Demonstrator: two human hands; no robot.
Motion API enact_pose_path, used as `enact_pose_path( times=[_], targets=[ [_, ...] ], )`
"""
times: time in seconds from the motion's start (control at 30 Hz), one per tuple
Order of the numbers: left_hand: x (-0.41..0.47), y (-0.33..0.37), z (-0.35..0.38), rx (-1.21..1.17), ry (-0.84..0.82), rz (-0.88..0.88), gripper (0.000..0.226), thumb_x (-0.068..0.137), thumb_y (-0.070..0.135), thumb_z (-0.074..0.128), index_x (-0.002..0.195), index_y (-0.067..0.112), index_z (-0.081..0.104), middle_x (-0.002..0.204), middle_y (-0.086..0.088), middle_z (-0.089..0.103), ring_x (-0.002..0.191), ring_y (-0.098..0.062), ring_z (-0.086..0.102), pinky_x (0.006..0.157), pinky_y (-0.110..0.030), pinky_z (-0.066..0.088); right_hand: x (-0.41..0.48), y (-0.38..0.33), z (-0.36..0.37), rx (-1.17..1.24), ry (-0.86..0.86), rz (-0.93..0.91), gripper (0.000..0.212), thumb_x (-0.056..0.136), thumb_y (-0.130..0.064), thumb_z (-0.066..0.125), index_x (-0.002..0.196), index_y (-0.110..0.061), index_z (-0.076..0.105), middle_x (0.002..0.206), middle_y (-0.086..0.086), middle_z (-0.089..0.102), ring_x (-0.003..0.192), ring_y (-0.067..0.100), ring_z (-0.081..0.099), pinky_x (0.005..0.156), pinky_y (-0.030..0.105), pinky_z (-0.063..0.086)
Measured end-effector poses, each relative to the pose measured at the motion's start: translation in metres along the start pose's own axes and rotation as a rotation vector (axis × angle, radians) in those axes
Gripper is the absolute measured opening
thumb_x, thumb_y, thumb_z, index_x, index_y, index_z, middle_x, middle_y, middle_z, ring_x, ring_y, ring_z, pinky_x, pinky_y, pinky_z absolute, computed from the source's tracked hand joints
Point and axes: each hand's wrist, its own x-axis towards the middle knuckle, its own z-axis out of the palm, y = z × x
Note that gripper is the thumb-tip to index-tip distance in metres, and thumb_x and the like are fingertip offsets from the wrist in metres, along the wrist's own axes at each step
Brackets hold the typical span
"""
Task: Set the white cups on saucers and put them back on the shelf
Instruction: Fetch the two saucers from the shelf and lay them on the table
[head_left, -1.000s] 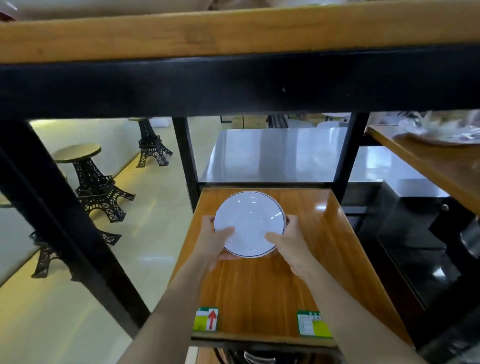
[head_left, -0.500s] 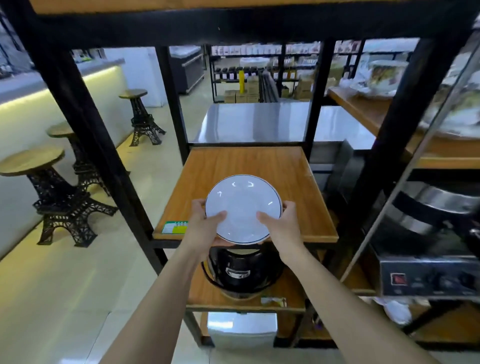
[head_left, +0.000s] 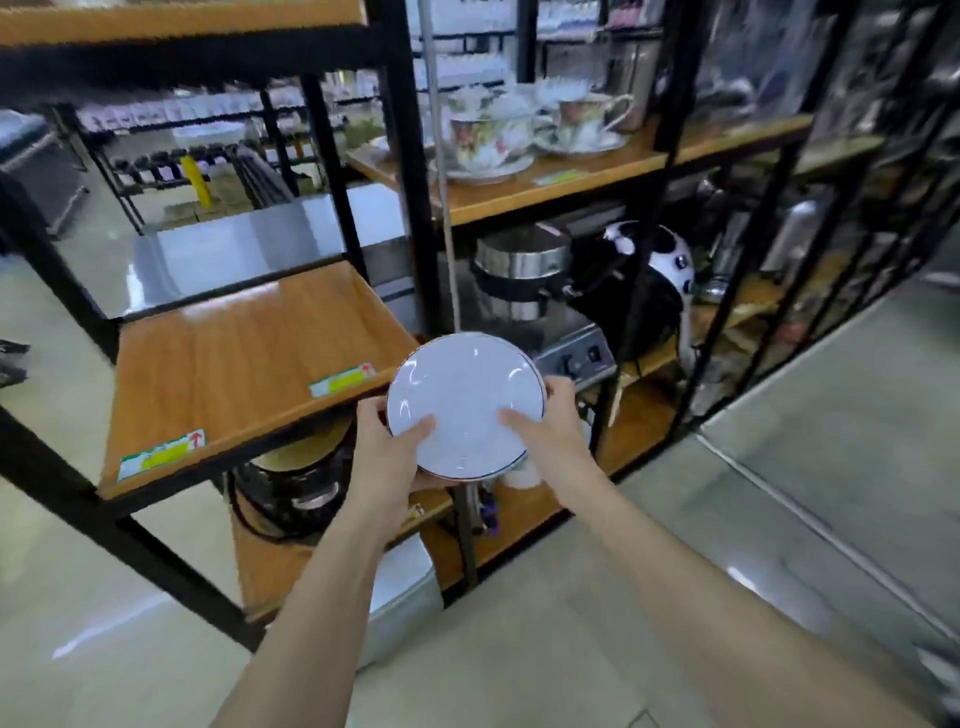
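I hold a white saucer (head_left: 464, 402) with a thin dark rim in both hands, in the air in front of the shelving. My left hand (head_left: 385, 453) grips its lower left edge, thumb on top. My right hand (head_left: 549, 432) grips its lower right edge. The saucer is level and bare, to the right of and off the wooden shelf board (head_left: 244, 364). No white cup is in sight.
Black metal shelf posts (head_left: 410, 171) frame the board. Flowered cups on saucers (head_left: 488, 143) stand on the upper right shelf. A steel pot (head_left: 519, 267) and a black-and-white kettle (head_left: 654, 280) sit below; a black cooker (head_left: 296, 483) sits under the board. Tiled floor lies around.
The saucer came off the wooden shelf board toward me and to the right, still in both hands. My view pulled back and swung right, showing the neighbouring shelves.
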Motion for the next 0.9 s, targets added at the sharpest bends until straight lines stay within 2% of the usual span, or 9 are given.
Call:
enact_pose_path(
  times=[0.1, 0.17, 0.33, 0.43, 0.47, 0.57, 0.7, 0.8, 0.9],
  targets=[
    [-0.023, -0.006, 0.056, 0.090, -0.129, 0.000, 0.038, 0.089, 0.011, 0.059, 0.116, 0.024, 0.036, 0.120, -0.003, 0.049, 0.102, -0.026, 0.055, 0.060, -0.043, 0.060, -0.024, 0.000, -0.068, -0.056, 0.122, -0.036, 0.046, 0.086, -0.009, 0.062, 0.120, -0.012, 0.031, 0.095, -0.014, 0.043, 0.101, 0.013, 0.047, 0.063, 0.013, 0.043],
    [-0.036, -0.011, 0.095, 0.136, -0.227, 0.015, 0.039, 0.088, 0.013, 0.061, 0.118, 0.023, 0.038, 0.124, -0.005, 0.049, 0.109, -0.029, 0.054, 0.069, -0.052, 0.059, -0.040, 0.005, -0.113, -0.052, 0.215, -0.042, 0.044, 0.085, -0.009, 0.063, 0.115, -0.016, 0.030, 0.096, -0.015, 0.043, 0.101, 0.015, 0.048, 0.062, 0.015, 0.041],
    [-0.081, -0.032, 0.197, 0.058, -0.505, -0.040, 0.030, 0.086, 0.005, 0.061, 0.105, 0.019, 0.044, 0.106, 0.000, 0.052, 0.092, -0.024, 0.056, 0.045, -0.039, 0.057, -0.091, 0.016, -0.219, -0.028, 0.471, -0.025, 0.039, 0.086, -0.003, 0.061, 0.109, -0.012, 0.032, 0.111, 0.001, 0.044, 0.101, 0.017, 0.049, 0.067, 0.017, 0.044],
    [-0.114, -0.051, 0.264, 0.097, -0.640, -0.074, 0.033, 0.084, 0.005, 0.063, 0.108, 0.019, 0.046, 0.111, -0.002, 0.054, 0.103, -0.034, 0.059, 0.061, -0.056, 0.058, -0.129, 0.021, -0.285, -0.032, 0.625, 0.001, 0.037, 0.085, -0.003, 0.060, 0.108, -0.012, 0.032, 0.110, 0.000, 0.046, 0.100, 0.017, 0.049, 0.070, 0.021, 0.045],
    [-0.127, -0.058, 0.286, 0.111, -0.682, -0.078, 0.030, 0.083, 0.005, 0.063, 0.104, 0.021, 0.047, 0.111, -0.002, 0.055, 0.105, -0.035, 0.059, 0.063, -0.057, 0.057, -0.142, 0.024, -0.307, -0.033, 0.674, 0.004, 0.037, 0.085, -0.003, 0.060, 0.109, -0.012, 0.032, 0.108, -0.001, 0.046, 0.099, 0.016, 0.049, 0.071, 0.019, 0.045],
    [-0.173, -0.075, 0.348, 0.143, -0.810, -0.104, 0.028, 0.083, 0.005, 0.063, 0.100, 0.022, 0.048, 0.116, -0.008, 0.057, 0.096, -0.031, 0.061, 0.049, -0.037, 0.056, -0.182, 0.030, -0.372, -0.074, 0.809, 0.029, 0.037, 0.086, -0.007, 0.061, 0.112, -0.008, 0.034, 0.099, -0.008, 0.045, 0.098, 0.015, 0.049, 0.072, 0.019, 0.045],
    [-0.237, -0.098, 0.424, 0.158, -0.943, -0.174, 0.035, 0.084, 0.005, 0.062, 0.113, 0.014, 0.047, 0.119, -0.007, 0.055, 0.087, -0.023, 0.061, 0.041, -0.028, 0.052, -0.233, 0.042, -0.454, -0.139, 0.924, 0.084, 0.034, 0.087, -0.013, 0.060, 0.109, -0.012, 0.035, 0.093, -0.016, 0.046, 0.096, 0.014, 0.051, 0.081, 0.031, 0.045],
    [-0.276, -0.117, 0.472, 0.158, -1.032, -0.242, 0.040, 0.084, 0.005, 0.063, 0.119, 0.011, 0.044, 0.120, -0.006, 0.053, 0.087, -0.022, 0.060, 0.042, -0.028, 0.053, -0.260, 0.050, -0.509, -0.193, 0.993, 0.131, 0.035, 0.087, -0.016, 0.060, 0.110, -0.015, 0.033, 0.094, -0.013, 0.049, 0.099, 0.016, 0.052, 0.084, 0.034, 0.046],
    [-0.308, -0.134, 0.514, 0.186, -1.086, -0.279, 0.029, 0.084, 0.005, 0.062, 0.103, 0.019, 0.047, 0.111, 0.000, 0.055, 0.089, -0.020, 0.060, 0.046, -0.033, 0.055, -0.285, 0.062, -0.555, -0.255, 1.036, 0.193, 0.035, 0.088, -0.022, 0.059, 0.110, -0.014, 0.033, 0.103, -0.003, 0.051, 0.102, 0.019, 0.053, 0.085, 0.035, 0.047]
  ],
)
